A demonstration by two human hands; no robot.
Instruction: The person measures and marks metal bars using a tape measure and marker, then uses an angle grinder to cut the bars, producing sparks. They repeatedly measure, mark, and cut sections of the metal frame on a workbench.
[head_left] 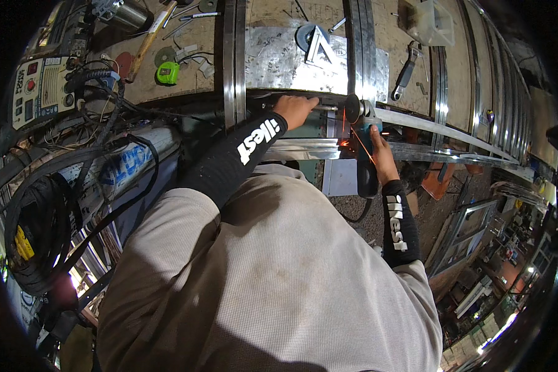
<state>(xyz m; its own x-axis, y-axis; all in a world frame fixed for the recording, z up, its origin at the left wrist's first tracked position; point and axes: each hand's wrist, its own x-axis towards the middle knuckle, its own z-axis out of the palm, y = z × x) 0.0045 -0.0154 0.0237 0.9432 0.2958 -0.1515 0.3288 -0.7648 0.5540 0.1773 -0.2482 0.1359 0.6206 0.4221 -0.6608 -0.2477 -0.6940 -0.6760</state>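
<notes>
Left hand (295, 111): fingers curled at thin grey metal rod (327, 108); can't tell if gripping. Orange sparks (345, 143) by silver crosswise metal tube (291, 149). Right of left hand: teal-and-black angle grinder (365, 170), long axis fore-aft, round disc (353, 109) at far end. Right hand (383, 156), nearer, wrapped round grinder body.

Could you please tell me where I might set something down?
On the metal plate, between left bars and dark disc; on the wooden board, between middle bars and plastic box. Crowded: around the tape measure, and near the right hand and sparking grinder.
</notes>
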